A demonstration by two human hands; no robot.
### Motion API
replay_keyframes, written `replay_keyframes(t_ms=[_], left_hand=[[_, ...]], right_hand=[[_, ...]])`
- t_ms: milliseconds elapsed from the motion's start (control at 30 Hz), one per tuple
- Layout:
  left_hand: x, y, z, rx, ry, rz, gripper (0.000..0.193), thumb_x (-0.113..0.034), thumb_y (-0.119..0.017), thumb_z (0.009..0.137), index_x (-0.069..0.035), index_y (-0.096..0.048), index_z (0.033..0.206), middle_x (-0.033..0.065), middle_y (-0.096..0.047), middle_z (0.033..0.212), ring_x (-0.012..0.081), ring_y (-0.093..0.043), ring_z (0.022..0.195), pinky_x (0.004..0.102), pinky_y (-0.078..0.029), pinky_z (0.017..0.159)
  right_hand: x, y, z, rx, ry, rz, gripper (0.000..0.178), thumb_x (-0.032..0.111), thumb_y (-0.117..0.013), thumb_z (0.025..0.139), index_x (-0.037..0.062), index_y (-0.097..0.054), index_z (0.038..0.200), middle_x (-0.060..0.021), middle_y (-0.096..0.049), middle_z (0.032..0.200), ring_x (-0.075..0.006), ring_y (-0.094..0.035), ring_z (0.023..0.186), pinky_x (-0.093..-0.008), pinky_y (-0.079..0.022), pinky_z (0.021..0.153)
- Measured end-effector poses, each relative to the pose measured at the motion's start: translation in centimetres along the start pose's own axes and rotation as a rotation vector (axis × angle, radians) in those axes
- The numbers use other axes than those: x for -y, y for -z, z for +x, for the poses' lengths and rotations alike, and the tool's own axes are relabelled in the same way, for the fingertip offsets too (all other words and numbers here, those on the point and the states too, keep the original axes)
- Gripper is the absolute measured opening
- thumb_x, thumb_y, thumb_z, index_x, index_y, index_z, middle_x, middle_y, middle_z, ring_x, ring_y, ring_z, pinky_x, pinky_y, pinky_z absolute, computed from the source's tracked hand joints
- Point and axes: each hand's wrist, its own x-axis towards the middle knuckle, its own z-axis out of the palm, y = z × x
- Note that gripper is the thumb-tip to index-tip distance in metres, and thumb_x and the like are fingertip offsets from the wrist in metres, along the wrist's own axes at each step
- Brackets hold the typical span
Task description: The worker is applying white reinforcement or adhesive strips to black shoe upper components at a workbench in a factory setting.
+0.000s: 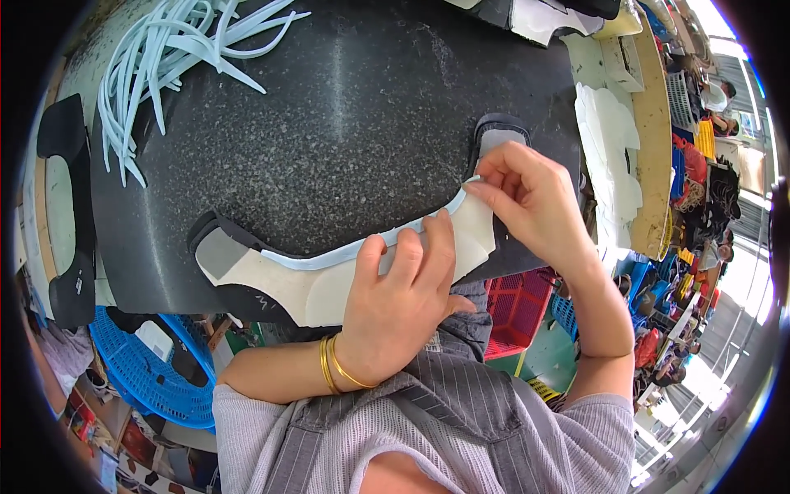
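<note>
A curved shoe-upper piece (329,296), off-white with black edges and a grey patch at each end, lies near the front of the black work surface. Along its inner curved edge runs a narrow light blue strip (317,262). My left hand (395,300) rests over the middle of the piece, fingers stretched out with their tips pressing at the strip and the thumb out to the side. At the strip's right end, my right hand (531,198) is closed, thumb and fingers pinching the strip near the right grey patch.
A loose pile of light blue strips (177,45) lies at the far left. Another black curved piece (70,214) sits at the left edge. White cut pieces (607,156) stand along the right. Below the surface are a blue basket (156,370) and a red basket (514,317).
</note>
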Motion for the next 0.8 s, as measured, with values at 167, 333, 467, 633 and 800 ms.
replay_keyframes(t_ms=[167, 333, 467, 633, 800], left_hand=[[0.3, 0.2, 0.0, -0.014, -0.008, -0.083, 0.081, -0.056, -0.072, 0.057, -0.002, -0.062, 0.117, 0.0017, -0.047, 0.138, 0.021, -0.045, 0.103, 0.0402, -0.04, 0.09], [0.6, -0.1, 0.2, 0.032, -0.028, -0.108, 0.071, -0.051, -0.074, 0.058, -0.005, -0.062, 0.111, 0.0022, -0.046, 0.142, 0.0218, -0.046, 0.104, 0.0398, -0.04, 0.089], [0.2, -0.1, 0.7, 0.007, -0.012, -0.135, 0.06, -0.048, -0.078, 0.055, -0.009, -0.065, 0.098, -0.003, -0.047, 0.144, 0.0272, -0.047, 0.102, 0.0416, -0.038, 0.084], [0.1, 0.2, 0.7, -0.016, -0.03, -0.144, 0.061, -0.044, -0.08, 0.056, -0.007, -0.064, 0.102, -0.0029, -0.047, 0.144, 0.027, -0.048, 0.103, 0.0429, -0.038, 0.084], [1.3, 1.2, 0.1, 0.0, -0.016, -0.355, 0.057, -0.024, -0.081, 0.066, -0.001, -0.058, 0.113, 0.0078, -0.047, 0.141, 0.0306, -0.05, 0.109, 0.0429, -0.042, 0.093]], right_hand=[[0.2, 0.7, 1.4, 0.127, -0.136, 0.063, 0.015, 0.007, -0.075, 0.079, -0.0012, -0.063, 0.084, -0.0059, -0.062, 0.069, -0.0094, -0.057, 0.061, -0.0265, -0.048, 0.058], [-0.3, 1.8, 4.0, 0.326, -0.183, -0.017, 0.021, 0.012, -0.079, 0.075, -0.0007, -0.063, 0.078, -0.0047, -0.062, 0.065, -0.0106, -0.058, 0.06, -0.0261, -0.047, 0.055], [1.4, 3.2, 6.7, 0.521, -0.277, -0.162, 0.033, 0.022, -0.083, 0.07, 0.0011, -0.058, 0.068, -0.006, -0.06, 0.058, -0.0138, -0.058, 0.049, -0.0282, -0.047, 0.045], [2.2, 4.2, 8.1, 0.609, -0.243, -0.373, 0.041, 0.029, -0.085, 0.068, 0.0013, -0.055, 0.062, -0.008, -0.059, 0.054, -0.0159, -0.06, 0.048, -0.0284, -0.048, 0.046], [-2.3, 3.9, 4.8, 0.311, -0.131, 0.159, 0.027, 0.02, -0.078, 0.081, 0.0011, -0.06, 0.076, -0.0043, -0.063, 0.064, -0.0098, -0.061, 0.057, -0.0239, -0.05, 0.052]])
